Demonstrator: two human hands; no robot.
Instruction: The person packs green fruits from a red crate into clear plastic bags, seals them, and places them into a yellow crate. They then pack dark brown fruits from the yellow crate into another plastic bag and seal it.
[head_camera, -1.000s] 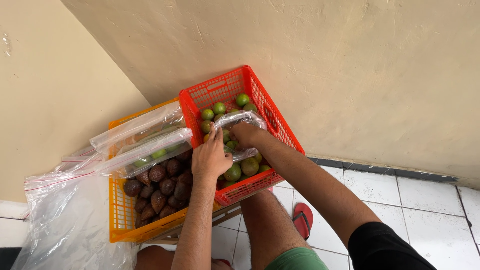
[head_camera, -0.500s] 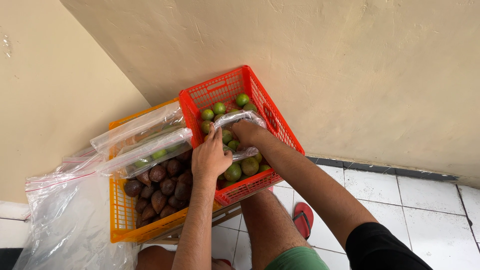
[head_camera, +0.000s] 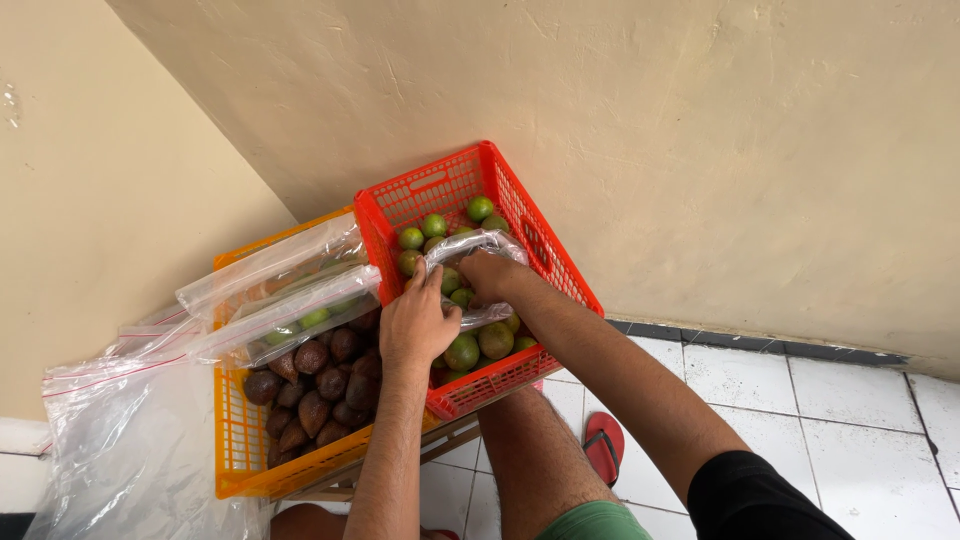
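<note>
A red plastic crate (head_camera: 565, 270) holds several green limes (head_camera: 433, 225). Over it both my hands grip a clear plastic bag (head_camera: 470, 243) with limes inside. My left hand (head_camera: 418, 320) pinches the bag's near edge. My right hand (head_camera: 490, 275) holds the bag from the right, its fingers partly hidden by the plastic. Beside the red crate on the left stands an orange crate (head_camera: 232, 450) filled with several brown scaly fruits (head_camera: 312, 357).
Two filled clear zip bags (head_camera: 275, 290) lie across the orange crate's top. More empty clear bags (head_camera: 120, 440) hang at the lower left. Beige walls meet in a corner behind the crates. White floor tiles (head_camera: 860, 450) and a red sandal (head_camera: 603, 445) are at the right.
My hands have shifted only slightly on the bag over the red crate. The crates and other bags have stayed in place.
</note>
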